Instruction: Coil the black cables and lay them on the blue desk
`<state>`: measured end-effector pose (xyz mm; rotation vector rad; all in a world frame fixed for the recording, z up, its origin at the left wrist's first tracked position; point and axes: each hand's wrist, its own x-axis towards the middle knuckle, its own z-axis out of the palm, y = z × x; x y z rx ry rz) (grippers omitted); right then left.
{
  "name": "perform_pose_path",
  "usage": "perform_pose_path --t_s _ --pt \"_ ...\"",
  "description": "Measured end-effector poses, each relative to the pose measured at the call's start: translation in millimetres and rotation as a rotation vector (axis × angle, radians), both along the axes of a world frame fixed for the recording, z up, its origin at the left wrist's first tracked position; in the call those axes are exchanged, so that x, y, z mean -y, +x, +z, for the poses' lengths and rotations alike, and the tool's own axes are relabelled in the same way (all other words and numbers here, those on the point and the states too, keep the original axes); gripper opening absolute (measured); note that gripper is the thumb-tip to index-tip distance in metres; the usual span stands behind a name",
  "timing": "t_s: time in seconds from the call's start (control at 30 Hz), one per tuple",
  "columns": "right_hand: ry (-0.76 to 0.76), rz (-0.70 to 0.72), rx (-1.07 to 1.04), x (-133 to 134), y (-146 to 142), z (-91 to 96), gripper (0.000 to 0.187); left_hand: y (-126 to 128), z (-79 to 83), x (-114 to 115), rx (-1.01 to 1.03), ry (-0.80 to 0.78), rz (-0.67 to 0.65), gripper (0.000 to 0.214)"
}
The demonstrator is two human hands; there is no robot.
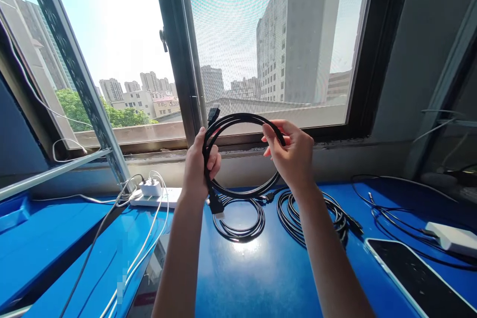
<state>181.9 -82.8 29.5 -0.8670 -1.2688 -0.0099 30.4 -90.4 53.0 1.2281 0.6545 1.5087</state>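
I hold a thick black cable (pixel 238 120) wound into a loop, raised in front of the window. My left hand (pixel 199 166) is closed round the loop's left side, where both plug ends stick out, one above the fist and one below. My right hand (pixel 292 151) pinches the loop's upper right part between thumb and fingers. Below the hands, on the blue table (pixel 261 273), lie two more coiled black cables: a small one (pixel 240 221) and a larger one (pixel 311 211).
A white power strip (pixel 154 196) with a white charger and white leads sits at the left by the window. A phone (pixel 413 271) lies face up at the right, beside a white adapter (pixel 452 238) and loose black wires. A metal shelf upright (pixel 74 67) stands left.
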Motion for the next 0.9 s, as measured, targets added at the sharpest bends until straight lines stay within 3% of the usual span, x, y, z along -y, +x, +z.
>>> perform_pose_path --t_s 0.17,0.3,0.47,0.67,0.77,0.9 --pt "0.002 0.016 0.088 1.4 1.2 0.4 0.028 -3.5 1.6 -0.2 0.038 -0.052 -0.096 0.032" --pt "0.065 -0.035 0.177 2.4 -1.8 1.2 0.026 -2.7 -0.9 -3.4 0.052 -0.010 -0.068 0.016" --pt "0.046 0.001 0.186 -3.1 3.3 -1.7 0.023 2.2 -7.4 -8.2 -0.029 0.062 0.000 0.019" --pt "0.095 -0.141 0.230 -6.2 6.6 -3.8 0.020 15.5 -15.5 -11.5 -0.165 0.134 0.088 0.046" --pt "0.110 -0.145 0.244 -7.0 5.8 -4.8 0.021 18.9 -17.8 -11.5 -0.171 0.190 0.129 0.040" --pt "0.008 -0.075 0.261 -5.0 6.9 -5.4 0.029 16.7 -16.7 -10.1 -0.191 0.173 0.120 0.034"
